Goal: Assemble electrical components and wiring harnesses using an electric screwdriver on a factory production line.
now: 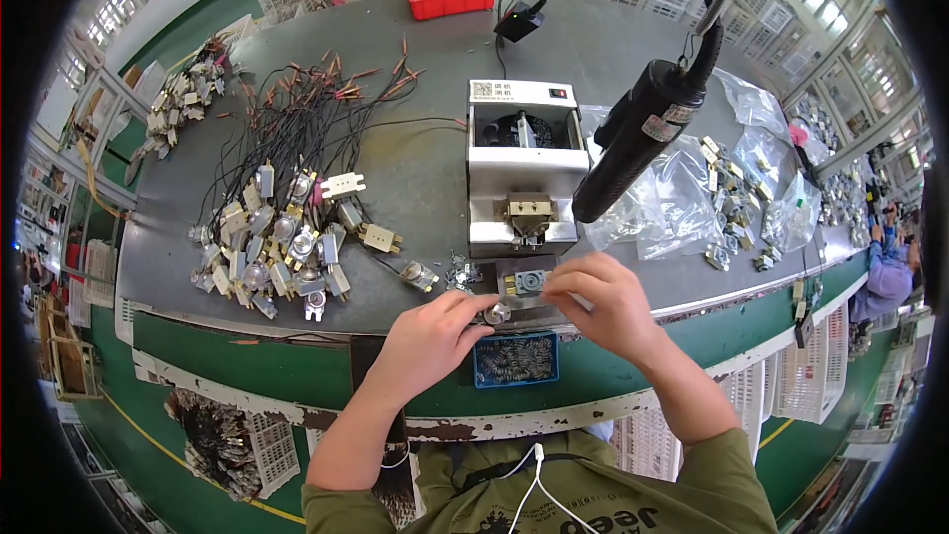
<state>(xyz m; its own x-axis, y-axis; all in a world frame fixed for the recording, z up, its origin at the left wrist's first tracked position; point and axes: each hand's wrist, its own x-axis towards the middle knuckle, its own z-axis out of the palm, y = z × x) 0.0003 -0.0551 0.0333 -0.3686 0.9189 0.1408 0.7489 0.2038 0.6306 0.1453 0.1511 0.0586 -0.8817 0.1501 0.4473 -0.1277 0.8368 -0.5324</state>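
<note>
I have my left hand [430, 336] at the near edge of the grey bench [425, 178], thumb and fingertips pinched shut on a small round metal part [497, 313], shiny and disc-like. My right hand [603, 305] sits just to its right, fingers curled down over something pale and thin; I cannot tell whether it grips it or only presses it. The round part lies between the two hands, nearer the left, and just below and left of a small metal fixture [525, 283] with a circular seat, which stands at the foot of the white box-shaped screw feeder [522, 178]. So the seat lies up and slightly right from the pinch, very near. Below the hands a blue tray [514, 360] of small dark springs hangs at the bench front. To the left lies a heap of cream and silver wired components [277, 237] with thin black leads tipped in copper. A black electric screwdriver [643, 138] hangs overhead beside crinkled clear plastic bags [682, 208].
</note>
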